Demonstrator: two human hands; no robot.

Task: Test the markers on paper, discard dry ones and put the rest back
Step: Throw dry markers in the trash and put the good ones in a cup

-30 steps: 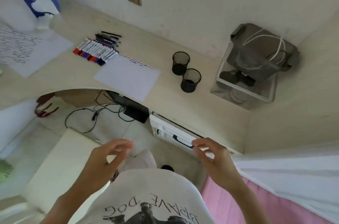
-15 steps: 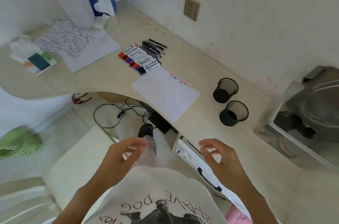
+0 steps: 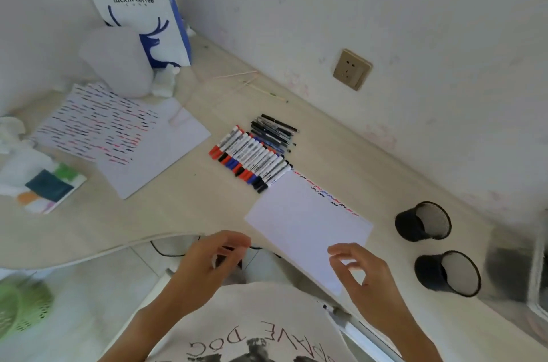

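Left hand: the left hand (image 3: 204, 264) hangs over the desk's near edge, fingers loosely curled, thumb near fingertips, nothing in it.
Right hand: the right hand (image 3: 363, 275) sits above the near corner of the test sheet (image 3: 305, 225), fingers half bent, empty; contact with the paper cannot be told.
Test sheet: lies flat, with short red, blue and black squiggles along its far edge.
Markers: the markers (image 3: 252, 158) lie side by side in a tight row just beyond the sheet's far corner, caps toward the person; thinner dark pens (image 3: 275, 132) are piled behind them.
Handling (judged): light, stiff, smooth barrels, likely to roll; pinch one mid-barrel, then pull the cap.
Cups: two black mesh cups (image 3: 422, 221) stand right of the sheet, well apart from the row.
Used sheet: a scribbled sheet (image 3: 98, 124) lies far left.
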